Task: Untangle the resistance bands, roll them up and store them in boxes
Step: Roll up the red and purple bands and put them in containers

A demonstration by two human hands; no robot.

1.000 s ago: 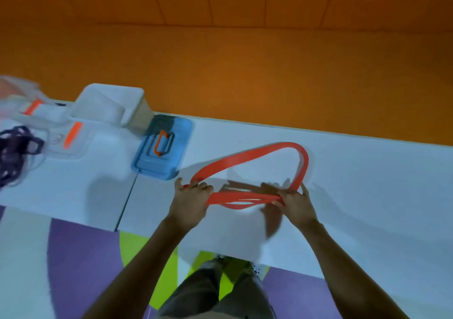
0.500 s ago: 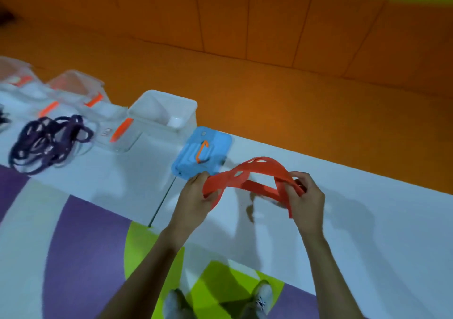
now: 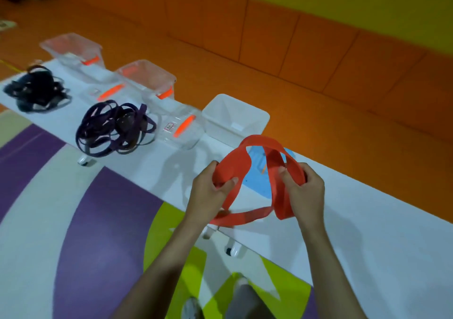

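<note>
Right, left hand [image 3: 210,192] grip pinches red band [image 3: 234,169], right hand [image 3: 305,193] grip clutches opposite fold; loops spread between grips above surface [image 3: 372,223], probably to clear twist before rolling.

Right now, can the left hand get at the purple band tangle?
Probably not yet: the left hand grips the red band, shared with the right hand. The purple tangle lies further left on the table, bare tabletop between, so once freed the way looks open.
</note>
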